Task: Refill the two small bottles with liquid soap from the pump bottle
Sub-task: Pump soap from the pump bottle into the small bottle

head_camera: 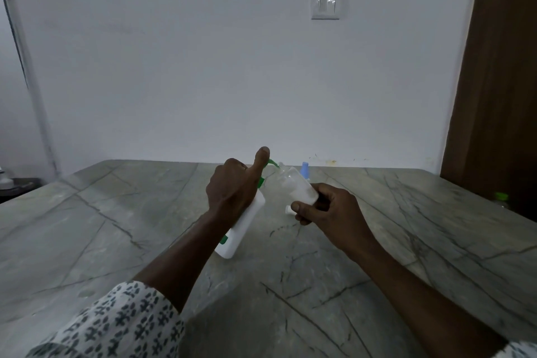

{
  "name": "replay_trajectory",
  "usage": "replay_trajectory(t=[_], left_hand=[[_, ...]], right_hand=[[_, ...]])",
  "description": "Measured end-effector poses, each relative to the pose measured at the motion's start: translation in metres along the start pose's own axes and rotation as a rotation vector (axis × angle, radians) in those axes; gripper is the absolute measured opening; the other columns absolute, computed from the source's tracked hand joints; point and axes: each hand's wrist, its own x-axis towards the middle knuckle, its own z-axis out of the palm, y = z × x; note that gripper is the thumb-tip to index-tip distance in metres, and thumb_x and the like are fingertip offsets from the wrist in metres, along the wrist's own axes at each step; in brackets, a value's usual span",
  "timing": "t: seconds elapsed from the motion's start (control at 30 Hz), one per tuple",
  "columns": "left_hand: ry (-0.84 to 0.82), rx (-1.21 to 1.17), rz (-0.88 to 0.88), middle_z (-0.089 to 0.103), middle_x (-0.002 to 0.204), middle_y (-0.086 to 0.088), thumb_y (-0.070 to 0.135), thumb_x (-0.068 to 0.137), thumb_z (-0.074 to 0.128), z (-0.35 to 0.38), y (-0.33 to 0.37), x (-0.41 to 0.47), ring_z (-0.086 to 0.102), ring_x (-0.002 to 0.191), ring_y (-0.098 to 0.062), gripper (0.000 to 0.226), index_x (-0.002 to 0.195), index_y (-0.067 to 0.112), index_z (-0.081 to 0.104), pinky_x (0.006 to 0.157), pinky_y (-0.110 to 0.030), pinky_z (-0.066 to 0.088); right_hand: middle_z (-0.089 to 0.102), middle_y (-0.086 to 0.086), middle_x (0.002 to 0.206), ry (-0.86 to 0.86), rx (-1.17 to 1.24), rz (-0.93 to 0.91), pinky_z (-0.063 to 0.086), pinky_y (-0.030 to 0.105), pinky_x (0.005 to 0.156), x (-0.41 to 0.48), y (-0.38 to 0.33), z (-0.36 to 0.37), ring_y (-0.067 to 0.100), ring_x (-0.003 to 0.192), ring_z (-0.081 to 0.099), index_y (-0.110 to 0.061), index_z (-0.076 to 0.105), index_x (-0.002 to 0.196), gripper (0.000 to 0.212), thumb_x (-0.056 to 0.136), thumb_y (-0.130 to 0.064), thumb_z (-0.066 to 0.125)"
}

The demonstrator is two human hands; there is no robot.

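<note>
Above the marble table, the left hand gripped the tilted pump bottle, thumb on its green pump head. The right hand pinched the clear small bottle by its base, mouth at the nozzle. Just behind stood a blue-capped bottle, possibly the second; a white cap lay beside the right hand.

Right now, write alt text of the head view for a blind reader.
The left hand grips a tilted pump bottle, its green spout at the mouth of a small clear bottle held by the right hand, over a stone table.
</note>
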Motion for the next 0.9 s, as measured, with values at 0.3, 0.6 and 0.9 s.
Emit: replay_trajectory(t=[0.3,0.6,0.9], left_hand=[[-0.003,-0.010,0.000,0.041,0.047,0.002,0.066,0.080,0.037,-0.0023,-0.0003,-0.0001,0.041,0.050,-0.020,0.061,0.049,0.014,0.034,0.053,-0.031,0.030],[-0.016,-0.017,0.015,0.042,0.044,0.005,0.091,0.074,0.029,0.0004,-0.0009,-0.0007,0.046,0.048,-0.018,0.079,0.044,0.018,0.031,0.054,-0.031,0.032],[0.007,-0.017,-0.013,0.041,0.048,0.002,0.061,0.078,0.042,-0.0007,-0.0013,0.0010,0.041,0.051,-0.021,0.055,0.049,0.014,0.035,0.054,-0.030,0.033]], right_hand=[[0.076,0.008,0.086,-0.015,0.027,0.012,0.056,0.018,0.061,-0.0004,0.0029,0.0013,0.010,0.065,0.073,-0.003,0.068,0.117,0.046,0.076,-0.020,0.083],[0.076,0.008,0.086,-0.007,-0.008,0.022,0.054,0.015,0.060,-0.0002,0.0009,0.0011,0.008,0.063,0.072,-0.005,0.067,0.117,0.046,0.078,-0.024,0.082],[0.077,0.001,0.081,-0.025,0.005,0.020,0.055,0.017,0.061,-0.0012,0.0043,0.0021,0.010,0.063,0.073,-0.007,0.069,0.115,0.046,0.075,-0.024,0.084]])
